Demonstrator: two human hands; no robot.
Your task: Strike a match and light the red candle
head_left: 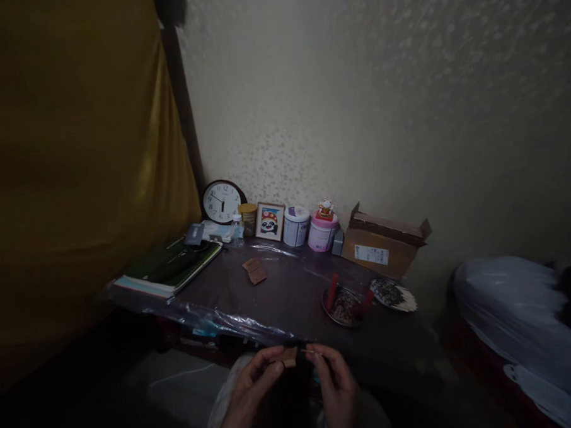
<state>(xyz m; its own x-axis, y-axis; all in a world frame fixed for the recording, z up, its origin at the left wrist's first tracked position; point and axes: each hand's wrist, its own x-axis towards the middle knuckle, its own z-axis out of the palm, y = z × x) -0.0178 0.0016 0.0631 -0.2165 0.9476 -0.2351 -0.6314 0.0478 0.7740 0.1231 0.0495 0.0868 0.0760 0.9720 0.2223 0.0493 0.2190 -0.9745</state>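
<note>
Both of your hands meet at the near edge of the low table (286, 296), close to your body. Your left hand (254, 380) pinches a small brown box (289, 358) between thumb and fingertips. Your right hand (335, 381) grips a thin stick (309, 351), its tip pointing left toward the box; the light is too dim to tell whether they touch. Farther out, right of centre, sits a round dish (342, 307) with red candles. A wall clock (222, 202), a panda picture (270, 221) and a cardboard box (383, 245) line the far wall.
</note>
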